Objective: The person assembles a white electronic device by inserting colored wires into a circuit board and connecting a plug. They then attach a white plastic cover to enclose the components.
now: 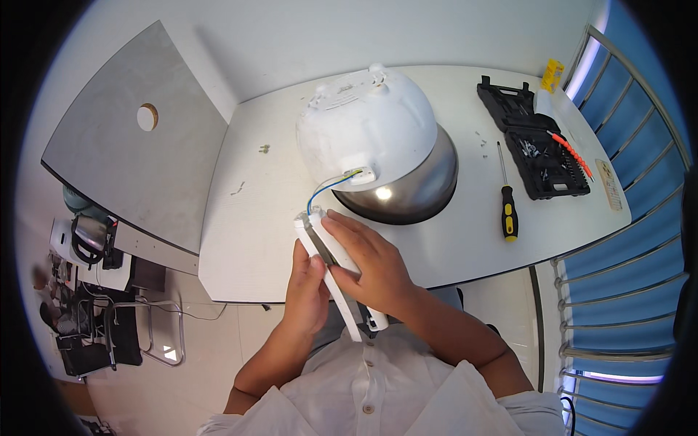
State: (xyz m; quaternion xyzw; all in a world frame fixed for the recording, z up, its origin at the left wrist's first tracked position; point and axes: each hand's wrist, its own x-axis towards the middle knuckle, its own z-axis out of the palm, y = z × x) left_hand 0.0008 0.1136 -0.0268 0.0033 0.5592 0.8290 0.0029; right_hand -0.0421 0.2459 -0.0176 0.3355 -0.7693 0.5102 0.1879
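Observation:
A long white plastic handle, parted lengthwise into two halves, is held upright between my hands at the table's front edge. Closed round the slim left half (342, 304) is my left hand (305, 294), its thumb pressed on the side. My right hand (378, 261) grips the wider right half (339, 245), fingers along its outer face. A dark gap shows between the halves. Blue and yellow-green wires (313, 198) run from the handle's top to a socket on a white rounded appliance housing (363, 127). That housing sits upside down, feet up, against a shiny steel bowl (414, 196).
On the right lie a yellow-and-black screwdriver (509, 214) and an unfolded black tool case (545, 163) with an orange flexible shaft (571, 152). Small screws (483, 144) are scattered nearby. A grey panel (138, 123) stands left; metal railings (618, 291) edge the right.

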